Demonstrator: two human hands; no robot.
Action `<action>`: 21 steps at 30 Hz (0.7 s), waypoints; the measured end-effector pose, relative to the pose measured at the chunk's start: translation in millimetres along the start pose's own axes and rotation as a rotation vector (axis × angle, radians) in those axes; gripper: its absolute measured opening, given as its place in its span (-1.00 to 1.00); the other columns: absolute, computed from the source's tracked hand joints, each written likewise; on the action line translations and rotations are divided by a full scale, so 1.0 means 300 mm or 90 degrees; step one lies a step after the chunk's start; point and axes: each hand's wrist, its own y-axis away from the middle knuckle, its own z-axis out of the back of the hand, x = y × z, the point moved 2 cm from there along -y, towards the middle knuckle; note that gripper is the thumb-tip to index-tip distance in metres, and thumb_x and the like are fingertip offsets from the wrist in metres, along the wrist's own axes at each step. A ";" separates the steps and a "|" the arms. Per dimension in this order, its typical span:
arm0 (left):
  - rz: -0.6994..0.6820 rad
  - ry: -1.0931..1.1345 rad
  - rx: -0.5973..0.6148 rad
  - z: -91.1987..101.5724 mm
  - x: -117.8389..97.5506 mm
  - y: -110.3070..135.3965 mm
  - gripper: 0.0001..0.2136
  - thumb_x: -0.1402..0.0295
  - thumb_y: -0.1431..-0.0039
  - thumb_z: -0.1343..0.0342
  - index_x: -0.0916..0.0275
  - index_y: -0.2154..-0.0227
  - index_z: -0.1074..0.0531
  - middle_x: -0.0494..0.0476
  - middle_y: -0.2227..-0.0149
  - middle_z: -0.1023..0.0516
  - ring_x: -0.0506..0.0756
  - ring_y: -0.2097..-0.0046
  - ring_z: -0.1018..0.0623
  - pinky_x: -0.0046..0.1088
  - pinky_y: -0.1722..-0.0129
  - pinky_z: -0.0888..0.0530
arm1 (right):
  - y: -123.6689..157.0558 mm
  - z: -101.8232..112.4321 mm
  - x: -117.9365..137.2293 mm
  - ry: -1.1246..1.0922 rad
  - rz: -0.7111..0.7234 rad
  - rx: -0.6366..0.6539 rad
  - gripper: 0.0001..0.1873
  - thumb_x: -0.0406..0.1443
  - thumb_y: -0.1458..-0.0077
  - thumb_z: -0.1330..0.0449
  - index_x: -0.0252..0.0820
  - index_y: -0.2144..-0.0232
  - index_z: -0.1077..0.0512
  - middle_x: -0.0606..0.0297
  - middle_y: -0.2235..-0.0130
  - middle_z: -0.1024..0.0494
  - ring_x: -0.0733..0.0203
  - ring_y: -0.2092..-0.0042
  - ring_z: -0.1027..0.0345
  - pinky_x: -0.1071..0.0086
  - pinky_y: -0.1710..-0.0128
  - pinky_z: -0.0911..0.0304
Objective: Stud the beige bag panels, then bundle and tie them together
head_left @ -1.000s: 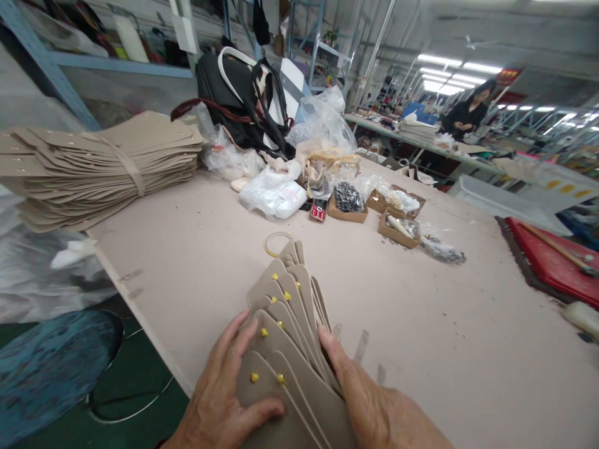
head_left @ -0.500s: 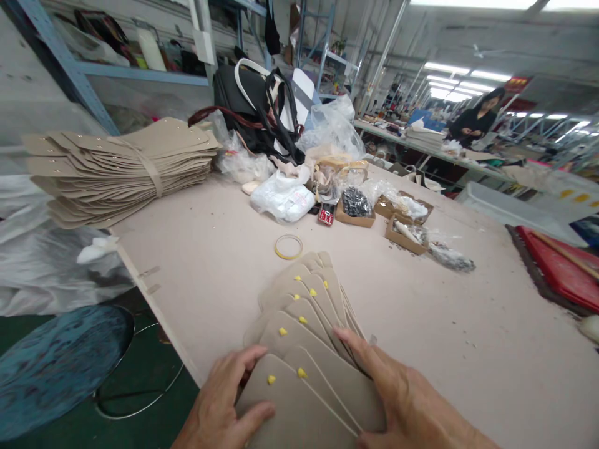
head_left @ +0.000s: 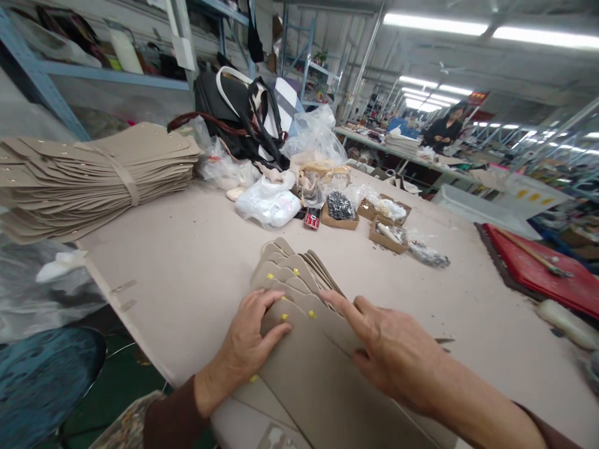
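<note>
Six small yellow pieces [head_left: 312, 313] can be counted on one fanned pile of tan panels [head_left: 318, 380], whose layers overlap too closely to be numbered. The pile is set at the near middle of the table [head_left: 196, 262]. Its left side is touched by the left hand [head_left: 253, 343], with the fingers half spread and a gap seen between thumb and forefinger. Its right edge is touched by the right hand [head_left: 393, 343], the forefinger stretched out; whether anything is gripped there cannot be told. One banded stack [head_left: 88, 178] is placed at far left, three cardboard boxes [head_left: 340, 223] are grouped beyond the pile, and one hammer [head_left: 533, 253] is laid on one red board [head_left: 580, 294] at right.

The table's left edge is run diagonally past one blue stool [head_left: 42, 374]. A wide stretch of tabletop is left between the pile and the red board; less is left towards the white bag [head_left: 269, 202].

The pale pinkish surface is dotted with specks. Beyond it, the room is lit by ceiling tubes [head_left: 435, 24], and one other person [head_left: 442, 132] is seen at a far bench [head_left: 421, 154].
</note>
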 end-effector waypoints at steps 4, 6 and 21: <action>0.011 -0.019 0.014 0.008 0.025 0.094 -0.68 0.29 -0.24 -0.11 0.17 -0.03 -0.28 0.16 0.06 -0.50 0.18 -0.06 -0.46 -0.17 -0.10 -0.42 | -0.001 -0.025 -0.018 -0.201 -0.047 0.002 0.00 -0.36 0.07 -0.18 -0.08 -0.35 0.18 0.06 -0.04 -0.48 0.00 0.06 -0.46 0.25 0.14 -0.32; 0.041 0.014 0.023 0.006 0.022 0.123 -0.66 0.30 -0.25 -0.10 0.18 -0.06 -0.25 0.19 0.02 -0.48 0.16 -0.05 -0.47 -0.24 -0.06 -0.46 | -0.008 -0.031 -0.017 -0.240 -0.121 0.036 0.03 -0.23 0.08 -0.27 -0.19 -0.34 0.15 0.04 0.03 -0.53 -0.03 0.10 -0.47 0.27 0.18 -0.31; 0.009 -0.031 0.066 -0.006 -0.003 0.105 -0.73 0.35 -0.29 -0.03 0.16 -0.04 -0.27 0.15 0.10 -0.55 0.15 0.01 -0.51 -0.21 -0.08 -0.43 | -0.095 -0.189 -0.269 -0.057 -0.106 -0.138 -0.34 -0.03 -0.15 -0.08 -0.32 -0.18 -0.26 -0.11 -0.18 -0.34 -0.16 -0.18 -0.24 0.00 -0.16 -0.18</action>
